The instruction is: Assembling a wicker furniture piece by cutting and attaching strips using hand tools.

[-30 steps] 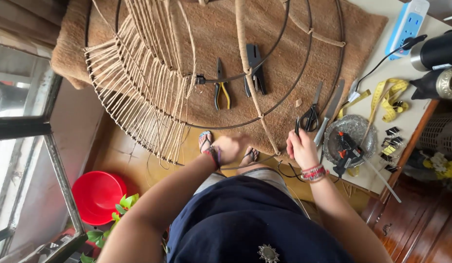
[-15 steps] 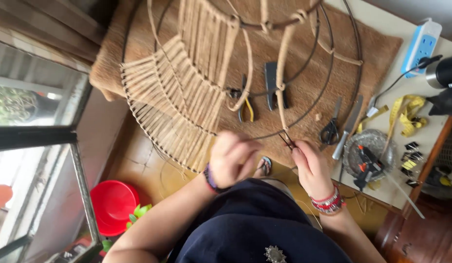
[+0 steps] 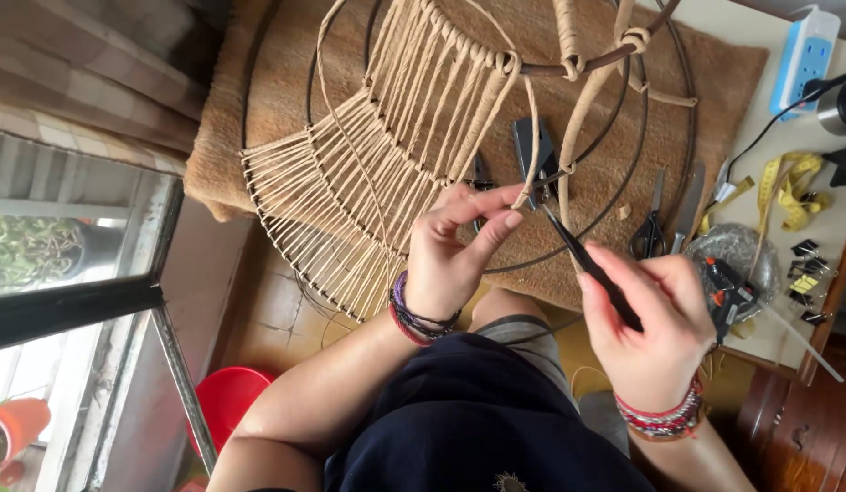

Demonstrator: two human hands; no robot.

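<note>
A person's left hand point(image 3: 455, 251) pinches 1 tan cord point(image 3: 531, 137) hanging from the wire frame point(image 3: 587, 64) while the right hand point(image 3: 651, 328), fist closed, grips a slim black tool point(image 3: 587, 264) — best kept taut, tip close beside the cord.

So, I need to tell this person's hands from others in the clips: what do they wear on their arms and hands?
Both forearms are bare, with no sleeves and no gloves. The left hand has a stack of thin purple, red and dark bracelets at the wrist. The right hand has red and pink beaded bracelets at its wrist. No rings are visible.
</note>
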